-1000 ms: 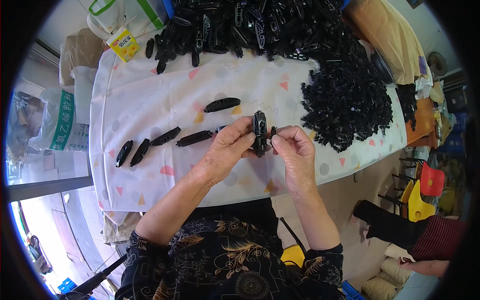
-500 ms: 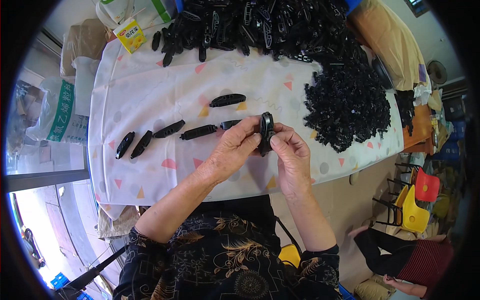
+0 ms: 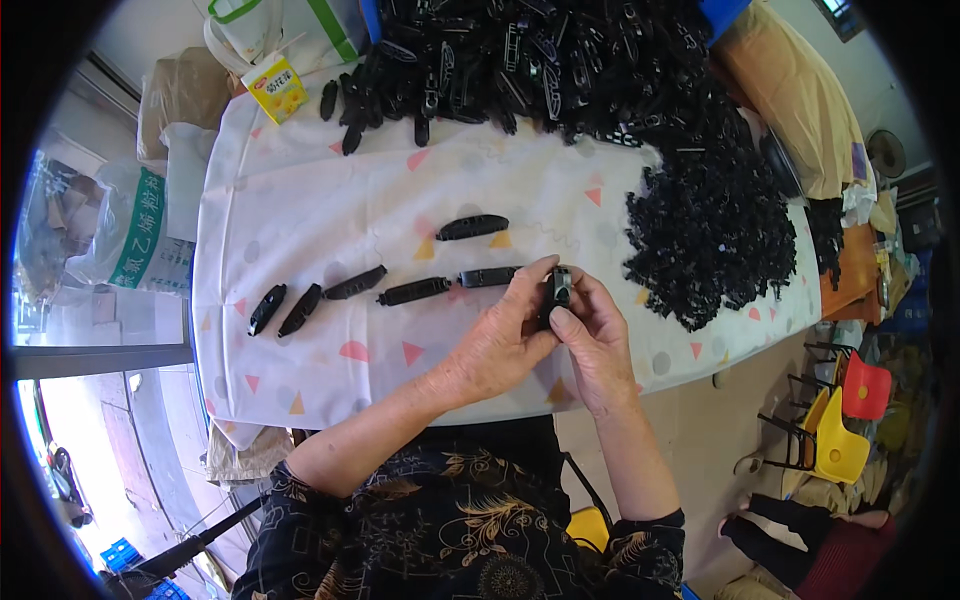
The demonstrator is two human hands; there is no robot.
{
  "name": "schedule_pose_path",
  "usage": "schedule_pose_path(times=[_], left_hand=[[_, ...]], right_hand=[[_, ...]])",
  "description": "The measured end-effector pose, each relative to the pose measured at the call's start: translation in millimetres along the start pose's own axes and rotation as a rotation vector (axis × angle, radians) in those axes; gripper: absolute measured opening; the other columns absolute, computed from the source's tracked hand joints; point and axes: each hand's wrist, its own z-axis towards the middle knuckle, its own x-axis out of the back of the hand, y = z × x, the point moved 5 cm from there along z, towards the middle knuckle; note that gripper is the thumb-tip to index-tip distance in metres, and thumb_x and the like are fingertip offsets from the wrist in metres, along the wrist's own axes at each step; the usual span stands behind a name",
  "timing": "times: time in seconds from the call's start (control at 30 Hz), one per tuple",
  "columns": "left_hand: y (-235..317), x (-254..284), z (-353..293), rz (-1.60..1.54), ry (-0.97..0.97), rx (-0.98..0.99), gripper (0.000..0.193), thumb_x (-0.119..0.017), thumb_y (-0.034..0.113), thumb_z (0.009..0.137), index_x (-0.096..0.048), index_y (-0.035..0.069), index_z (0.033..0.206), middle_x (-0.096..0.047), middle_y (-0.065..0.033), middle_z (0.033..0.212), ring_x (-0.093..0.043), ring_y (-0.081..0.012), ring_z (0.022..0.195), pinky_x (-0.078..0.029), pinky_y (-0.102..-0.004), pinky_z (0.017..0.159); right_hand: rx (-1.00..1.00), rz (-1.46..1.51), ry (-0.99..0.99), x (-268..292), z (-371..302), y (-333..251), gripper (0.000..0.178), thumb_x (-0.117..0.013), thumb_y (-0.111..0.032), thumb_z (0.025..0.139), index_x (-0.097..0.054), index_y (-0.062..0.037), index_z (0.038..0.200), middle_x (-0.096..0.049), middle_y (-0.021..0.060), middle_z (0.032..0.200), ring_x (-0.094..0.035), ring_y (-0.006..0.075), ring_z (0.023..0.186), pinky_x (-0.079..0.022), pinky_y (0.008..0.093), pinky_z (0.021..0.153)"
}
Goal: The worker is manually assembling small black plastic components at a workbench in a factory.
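Near the front of the table, my left hand [image 3: 497,345] and my right hand [image 3: 600,350] come together around a small black plastic part [image 3: 561,287]. The thumb and fingers of both hands close on it, and they hide much of its lower side. Just beyond my left hand lies a similar long black plastic piece [image 3: 484,277]. Others form a loose row to the left, among them a ribbed piece [image 3: 413,291] and a slanted piece [image 3: 356,282]. Farther back, a curved black piece [image 3: 472,227] lies alone.
A large heap of long black parts [image 3: 500,75] covers the far side of the patterned tablecloth [image 3: 330,210]. To the right sits a pile of small black parts [image 3: 710,240]. A yellow drink carton [image 3: 276,90] stands at the back left. Another person [image 3: 835,550] is at the lower right.
The held part has turned in my fingers and shows a shorter outline. My hands remain together on it. The whole view has shifted slightly, and the person at the lower right has moved.
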Motion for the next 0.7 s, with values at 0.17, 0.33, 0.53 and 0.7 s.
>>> schedule_pose_path(times=[0.17,0.33,0.53,0.7], left_hand=[[6,-1,8,-0.003,-0.036,-0.011,0.066,-0.052,-0.007,0.085,-0.022,0.012,0.141,-0.059,-0.0144,0.103,-0.059,-0.0208,0.094,-0.046,-0.0298,0.082],[7,8,13,0.176,-0.013,-0.062,0.061,-0.053,-0.004,0.083,-0.028,0.012,0.136,-0.061,-0.0189,0.095,-0.064,-0.0323,0.087,-0.050,-0.0354,0.074],[42,32,11,0.673,-0.301,-0.114,0.066,-0.050,-0.006,0.078,-0.027,0.011,0.137,-0.056,-0.0221,0.109,-0.059,-0.0419,0.095,-0.047,-0.0444,0.077],[57,57,25,0.868,-0.653,0.242,0.063,-0.051,-0.002,0.078,-0.030,0.008,0.137,-0.050,-0.0164,0.112,-0.055,-0.0386,0.096,-0.045,-0.0433,0.080]], right_hand=[[0.043,-0.017,0.015,4,4,-4,0.038,-0.065,-0.004,0.083,-0.052,0.0009,0.118,-0.062,0.0046,0.101,-0.056,0.0119,0.095,-0.043,0.0277,0.091],[0.062,0.017,0.005,3,11,4,0.032,-0.063,-0.002,0.084,-0.053,0.0000,0.115,-0.061,0.0043,0.102,-0.056,0.0111,0.097,-0.043,0.0262,0.090],[0.262,-0.593,-0.062,30,31,-28,0.028,-0.064,0.000,0.080,-0.058,-0.0028,0.107,-0.057,0.0069,0.110,-0.053,0.0171,0.103,-0.042,0.0282,0.089],[0.627,-1.744,0.315,67,53,-71,0.022,-0.071,-0.011,0.070,-0.062,-0.0065,0.089,-0.052,0.0058,0.092,-0.049,0.0257,0.087,-0.037,0.0383,0.075]])
